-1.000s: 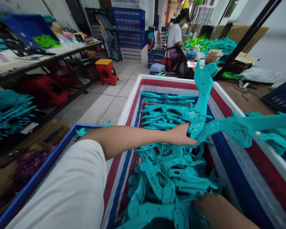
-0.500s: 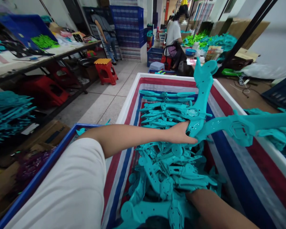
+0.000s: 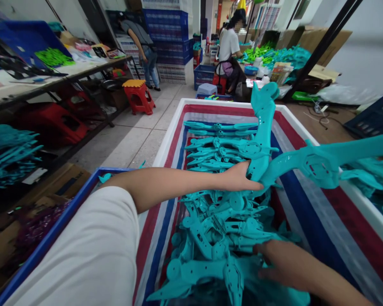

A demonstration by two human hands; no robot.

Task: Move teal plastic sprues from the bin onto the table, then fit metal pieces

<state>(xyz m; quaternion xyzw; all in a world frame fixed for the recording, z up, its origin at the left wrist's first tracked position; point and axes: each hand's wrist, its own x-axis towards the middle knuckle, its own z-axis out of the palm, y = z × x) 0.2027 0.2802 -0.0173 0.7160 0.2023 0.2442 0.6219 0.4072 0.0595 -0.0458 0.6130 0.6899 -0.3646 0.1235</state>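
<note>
My left hand (image 3: 239,177) reaches across a white plastic tub and is wrapped around a long, glossy teal moulded plastic piece (image 3: 262,131), which rises upright from my grip. A second arm of this piece extends to the right (image 3: 319,168). My right hand (image 3: 284,261) lies lower down with its fingers spread over a heap of teal moulded parts (image 3: 223,229). Nothing is clearly held in it. Tidier rows of teal parts (image 3: 218,142) lie at the tub's far end. My white sleeve (image 3: 76,250) covers the lower left.
The tub has a white rim (image 3: 204,102) and a red, white and blue striped liner (image 3: 309,204). A blue-rimmed crate (image 3: 67,216) stands to its left. Beyond are a shelved table (image 3: 51,80), a red stool (image 3: 137,95), stacked blue crates (image 3: 166,29) and two co-workers (image 3: 230,46).
My right hand has shifted up the heap with its fingers spreading. My left hand stays on the teal piece. The whole view has swung slightly.
</note>
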